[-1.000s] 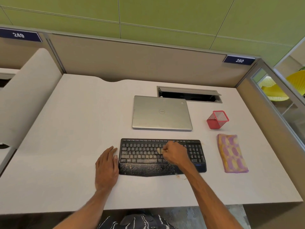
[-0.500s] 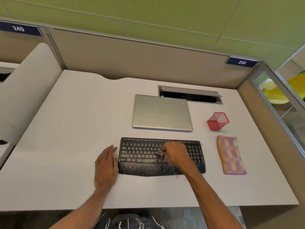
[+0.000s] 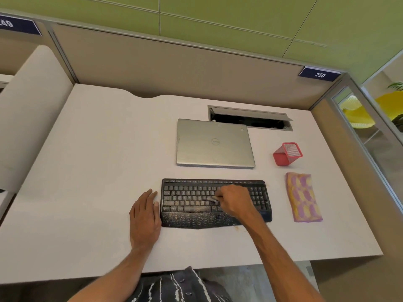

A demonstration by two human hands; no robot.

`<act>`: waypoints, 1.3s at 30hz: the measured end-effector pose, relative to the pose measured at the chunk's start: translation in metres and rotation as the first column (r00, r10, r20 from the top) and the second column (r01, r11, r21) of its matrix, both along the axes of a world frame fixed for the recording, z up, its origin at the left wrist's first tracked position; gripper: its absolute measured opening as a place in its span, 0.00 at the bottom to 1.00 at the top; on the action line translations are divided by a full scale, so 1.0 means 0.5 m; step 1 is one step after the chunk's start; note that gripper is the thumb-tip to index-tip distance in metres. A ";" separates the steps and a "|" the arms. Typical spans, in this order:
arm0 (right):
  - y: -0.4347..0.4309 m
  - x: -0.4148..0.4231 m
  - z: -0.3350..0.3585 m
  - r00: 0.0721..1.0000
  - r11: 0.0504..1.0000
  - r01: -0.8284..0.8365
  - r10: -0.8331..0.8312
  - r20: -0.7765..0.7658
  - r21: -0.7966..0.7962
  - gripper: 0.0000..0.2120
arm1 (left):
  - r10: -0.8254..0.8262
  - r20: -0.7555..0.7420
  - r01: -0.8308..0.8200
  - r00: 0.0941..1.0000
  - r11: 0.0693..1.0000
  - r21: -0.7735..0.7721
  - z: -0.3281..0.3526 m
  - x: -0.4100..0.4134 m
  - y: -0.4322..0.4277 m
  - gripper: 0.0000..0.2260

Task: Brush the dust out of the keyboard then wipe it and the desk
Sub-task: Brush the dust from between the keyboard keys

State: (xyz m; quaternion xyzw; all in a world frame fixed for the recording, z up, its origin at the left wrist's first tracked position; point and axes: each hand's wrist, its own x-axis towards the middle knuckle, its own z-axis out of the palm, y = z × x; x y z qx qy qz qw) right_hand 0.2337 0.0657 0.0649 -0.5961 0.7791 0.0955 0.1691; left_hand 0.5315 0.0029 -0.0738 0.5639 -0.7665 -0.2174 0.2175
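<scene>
Okay, keyboard at desk front, long axis left-right, palm rest facing person; right hand fingers curl round small brush on keys; left hand flat, fingers straight, at its left end.

The left hand lies palm down, fingers straight and together, just beside the left edge of the keyboard, with the thumb against that edge. Its forearm runs back toward the person. The right hand sits over the keyboard's middle keys, fingers curled, pinching a small brush that points left. Its forearm crosses the keyboard's near edge toward the right end.
</scene>
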 end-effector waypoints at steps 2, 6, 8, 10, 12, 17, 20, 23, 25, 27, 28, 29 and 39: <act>-0.011 0.031 -0.005 1.000 0.999 -0.022 0.022 0.006 -0.024 0.07 | -0.002 0.007 0.002 1.000 1.000 0.000 0.000 0.002 0.001 0.20; -0.021 0.062 0.004 0.996 0.997 0.019 -0.012 0.091 -0.076 0.09 | -0.013 0.011 0.013 1.000 1.000 0.009 0.002 0.005 0.002 0.21; -0.013 0.060 0.018 0.990 0.990 0.081 -0.067 0.122 -0.118 0.11 | -0.016 0.007 0.016 1.000 1.000 0.005 0.001 0.007 0.002 0.20; -0.003 0.052 0.023 0.976 0.970 0.185 -0.163 0.143 -0.157 0.12 | -0.017 -0.002 0.017 1.000 1.000 0.011 0.000 0.008 -0.001 0.21; 0.004 0.049 0.022 0.947 0.937 0.301 -0.272 0.168 -0.176 0.11 | -0.021 0.001 0.021 1.000 1.000 0.012 -0.001 0.008 -0.001 0.21; 0.015 0.060 -0.009 0.940 0.940 0.321 -0.300 0.166 -0.119 0.10 | -0.012 -0.022 0.012 1.000 1.000 0.013 -0.002 0.010 0.000 0.20; 0.018 0.057 -0.003 0.939 0.943 0.322 -0.306 0.160 -0.088 0.09 | -0.009 -0.029 0.010 1.000 1.000 0.014 0.000 0.008 -0.001 0.21; 0.009 0.053 0.000 0.925 0.913 0.367 -0.339 0.169 -0.180 0.09 | -0.007 -0.024 0.008 1.000 1.000 0.020 -0.002 0.008 0.003 0.21; 0.005 0.060 0.000 0.923 0.908 0.376 -0.349 0.165 -0.183 0.09 | -0.004 -0.029 0.005 1.000 1.000 0.022 -0.002 0.009 0.003 0.21; 0.004 0.066 -0.007 0.938 0.939 0.329 -0.313 0.149 -0.103 0.09 | -0.003 -0.039 0.004 0.999 1.000 0.026 -0.003 0.009 0.001 0.21; 0.005 0.068 -0.007 0.944 0.950 0.306 -0.294 0.147 -0.066 0.08 | -0.004 -0.044 0.005 0.999 1.000 0.029 -0.004 0.010 0.000 0.21; 0.006 0.068 -0.005 0.950 0.957 0.287 -0.279 0.144 -0.038 0.08 | -0.003 -0.047 0.005 0.999 1.000 0.030 -0.006 0.011 0.000 0.21; 0.016 0.059 -0.002 0.955 0.957 0.271 -0.253 0.156 -0.104 0.09 | 0.008 -0.057 -0.007 0.998 1.000 0.027 -0.006 0.008 -0.001 0.21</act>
